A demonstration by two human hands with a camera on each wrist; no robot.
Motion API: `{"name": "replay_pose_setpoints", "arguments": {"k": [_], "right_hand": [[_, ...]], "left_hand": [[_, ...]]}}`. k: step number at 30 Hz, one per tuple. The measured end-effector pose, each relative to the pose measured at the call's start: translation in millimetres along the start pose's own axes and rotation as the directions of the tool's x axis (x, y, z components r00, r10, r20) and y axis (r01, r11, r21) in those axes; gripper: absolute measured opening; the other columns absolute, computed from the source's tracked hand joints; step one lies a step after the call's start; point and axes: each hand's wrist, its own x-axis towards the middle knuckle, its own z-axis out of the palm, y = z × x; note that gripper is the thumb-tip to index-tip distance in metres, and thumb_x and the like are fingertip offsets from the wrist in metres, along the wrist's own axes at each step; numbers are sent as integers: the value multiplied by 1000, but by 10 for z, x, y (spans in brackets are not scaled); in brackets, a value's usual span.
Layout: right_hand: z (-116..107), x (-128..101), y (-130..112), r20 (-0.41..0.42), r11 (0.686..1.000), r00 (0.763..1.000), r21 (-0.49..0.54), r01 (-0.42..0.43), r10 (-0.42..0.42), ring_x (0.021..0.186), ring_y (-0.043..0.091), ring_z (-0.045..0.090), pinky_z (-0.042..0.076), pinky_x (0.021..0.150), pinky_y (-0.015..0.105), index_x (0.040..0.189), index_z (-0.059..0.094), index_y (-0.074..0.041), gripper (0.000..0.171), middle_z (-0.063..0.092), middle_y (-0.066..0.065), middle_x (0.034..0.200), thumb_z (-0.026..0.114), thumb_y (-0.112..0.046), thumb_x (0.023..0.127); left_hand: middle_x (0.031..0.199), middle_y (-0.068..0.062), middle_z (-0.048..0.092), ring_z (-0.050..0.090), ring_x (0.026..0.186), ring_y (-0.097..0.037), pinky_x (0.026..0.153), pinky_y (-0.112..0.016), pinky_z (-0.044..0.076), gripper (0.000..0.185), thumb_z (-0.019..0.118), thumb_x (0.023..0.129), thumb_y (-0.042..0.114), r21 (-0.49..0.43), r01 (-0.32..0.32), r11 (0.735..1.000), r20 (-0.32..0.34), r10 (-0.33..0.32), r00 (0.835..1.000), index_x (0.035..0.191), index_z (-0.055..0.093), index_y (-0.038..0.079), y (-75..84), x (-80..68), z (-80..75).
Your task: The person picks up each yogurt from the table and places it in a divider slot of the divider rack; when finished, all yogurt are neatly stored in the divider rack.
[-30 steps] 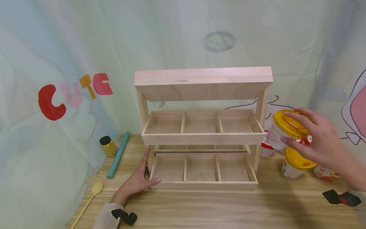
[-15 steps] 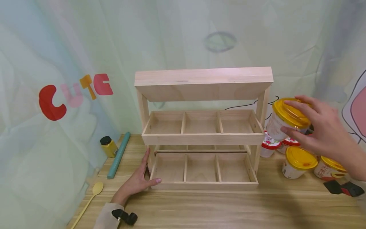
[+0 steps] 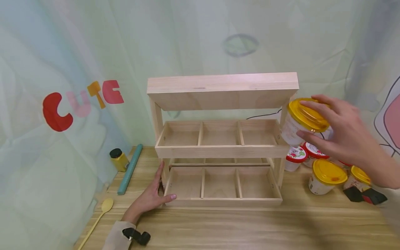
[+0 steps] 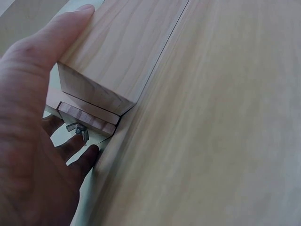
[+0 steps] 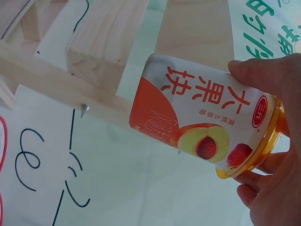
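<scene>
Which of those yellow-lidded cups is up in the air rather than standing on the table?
The yellow-lidded cup in the right hand, held beside the wooden rack. The other yellow-lidded cups stand on the table.

the backdrop cloth (image 3: pixel 78 62) behind the desk's far left edge carries the word "cute" (image 3: pixel 82 103) in big cut-out letters: a red c, a pale pink u, an orange t and a red e. in the right wrist view the yogurt cup (image 5: pixel 202 120), held by the right hand (image 5: pixel 275 141), bears large red chinese characters reading "大果块", a small round red brand logo beside them, and pictures of a peach and berries. green chinese characters stand on the cloth at the top right corner, cut off by the edge.
</scene>
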Motion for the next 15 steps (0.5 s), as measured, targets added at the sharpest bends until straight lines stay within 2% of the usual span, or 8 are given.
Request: {"name": "replay_pose_setpoints", "arguments": {"k": [7,12,15], "right_hand": [[73,135,-111,-2,999,999,36,41,-41,135,50,51,33,109,72,148,63,-16,83,57,22,154,94,-13,71],[139,198,-190,-10,995,999,87,50,-50,140,48,50,31,112,71,149,64,-19,81,56,20,157,93,-14,73],[181,221,-230,-16,992,998,113,57,-56,141,48,49,30,107,67,149,64,-18,80,55,20,158,92,-12,74]], "left_hand": [[178,-27,20,31,157,-60,120,-80,32,140,91,85,27,11,32,999,4,-32,999,171,-19,36,2,6,-4],[179,-26,20,31,158,-58,121,-78,32,140,91,85,27,16,32,999,6,-32,999,171,-20,36,13,9,-7],[179,-24,19,29,159,-57,122,-78,31,140,91,85,28,9,37,999,9,-38,999,171,-20,36,26,6,-12]]}}
